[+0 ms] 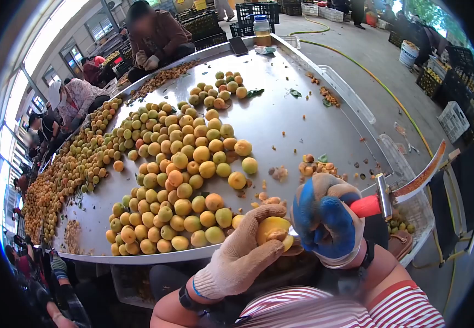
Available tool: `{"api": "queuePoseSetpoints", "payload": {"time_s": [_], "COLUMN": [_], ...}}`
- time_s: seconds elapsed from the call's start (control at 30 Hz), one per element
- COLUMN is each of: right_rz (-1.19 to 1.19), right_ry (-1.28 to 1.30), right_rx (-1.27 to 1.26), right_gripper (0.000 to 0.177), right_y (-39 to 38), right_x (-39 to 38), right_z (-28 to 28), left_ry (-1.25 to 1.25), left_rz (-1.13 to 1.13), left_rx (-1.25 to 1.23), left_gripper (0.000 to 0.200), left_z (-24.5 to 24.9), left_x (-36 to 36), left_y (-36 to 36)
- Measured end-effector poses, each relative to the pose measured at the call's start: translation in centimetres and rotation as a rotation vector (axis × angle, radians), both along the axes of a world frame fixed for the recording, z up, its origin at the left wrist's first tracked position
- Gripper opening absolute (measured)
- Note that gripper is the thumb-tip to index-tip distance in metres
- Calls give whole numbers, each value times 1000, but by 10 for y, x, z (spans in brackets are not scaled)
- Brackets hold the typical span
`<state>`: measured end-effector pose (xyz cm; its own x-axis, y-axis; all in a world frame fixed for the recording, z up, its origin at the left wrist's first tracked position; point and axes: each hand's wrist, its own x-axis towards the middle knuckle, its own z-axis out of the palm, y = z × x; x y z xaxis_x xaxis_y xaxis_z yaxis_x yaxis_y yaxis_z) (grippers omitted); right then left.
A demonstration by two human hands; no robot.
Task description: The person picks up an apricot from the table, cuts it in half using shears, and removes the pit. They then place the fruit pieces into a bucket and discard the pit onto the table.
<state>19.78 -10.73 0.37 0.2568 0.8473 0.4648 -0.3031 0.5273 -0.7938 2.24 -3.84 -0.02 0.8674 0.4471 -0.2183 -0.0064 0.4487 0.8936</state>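
My left hand [248,249], in a cream knit glove, is closed round a yellow apricot [273,228] with a brownish patch on its near side. My right hand [327,221], in a blue-coated glove, grips a red-handled tool [365,206]. The red handle sticks out to the right of the fist, beside a shiny metal cylinder. A thin, pale metal tip shows at the left of the fist, right at the fruit. Both hands meet over the near edge of the metal table [280,117]. Close to my left hand lies a large heap of apricots [176,180].
Cut fruit pieces [319,167] lie beyond my hands. A smaller apricot group [217,90], a jar [262,30] and a dark phone-like slab [238,46] are farther back. A person [157,38] sits at the far edge; others line the left. A hose [379,82] crosses the floor.
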Motion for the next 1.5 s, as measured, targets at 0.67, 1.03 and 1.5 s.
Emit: {"api": "queuePoseSetpoints", "payload": {"time_s": [0.67, 1.03, 1.5], "right_rz": [-48, -61, 147], "right_ry": [64, 70, 263], "right_rx": [-88, 31, -219], "right_gripper": [35, 37, 27], "right_y": [-9, -1, 13], "right_x": [9, -2, 6], "right_z": [1, -9, -38], "left_ry": [24, -1, 182], "left_rz": [28, 24, -77], "left_rx": [224, -4, 172], "left_gripper": [44, 46, 42], "left_z": [-6, 6, -12], "left_x": [6, 7, 12], "left_y": [-9, -15, 10]}}
